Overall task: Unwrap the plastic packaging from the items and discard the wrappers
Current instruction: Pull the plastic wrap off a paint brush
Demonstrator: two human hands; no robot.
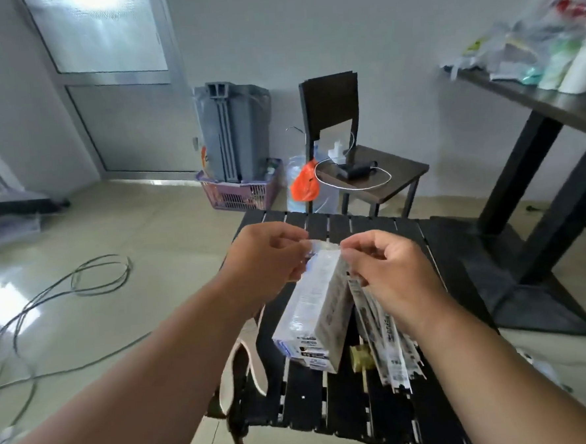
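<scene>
Box stands tilted near tabletop middle, top end up w/ both hands there. Left hand & right hand fingers curled, pinching plastic wrap, prob. to tear it apart.

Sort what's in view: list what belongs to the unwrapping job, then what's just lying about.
Job:
left hand
right hand
wrapped box, plastic pinched at its top
long packets
slatted table

Lying about:
orange bag
chair
purple basket
floor cables
</scene>
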